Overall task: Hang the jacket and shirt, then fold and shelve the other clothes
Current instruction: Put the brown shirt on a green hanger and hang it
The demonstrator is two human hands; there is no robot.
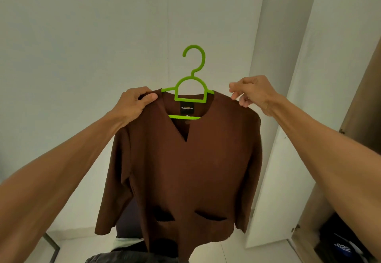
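A brown long-sleeved shirt (185, 170) with a V-neck and two front pockets hangs on a bright green plastic hanger (190, 85), held up in front of a white wall. My left hand (136, 102) grips the shirt's left shoulder with thumb and curled fingers. At the right shoulder seam my right hand (251, 93) pinches the fabric. The hanger's hook points up and is free of any rail. A black label shows inside the collar.
A wardrobe stands open at the right, with its white door (288, 159) swung out and dark folded clothes (340, 244) on a low shelf. Dark garments (127, 254) lie below the shirt. A metal frame edge (51, 246) sits at lower left.
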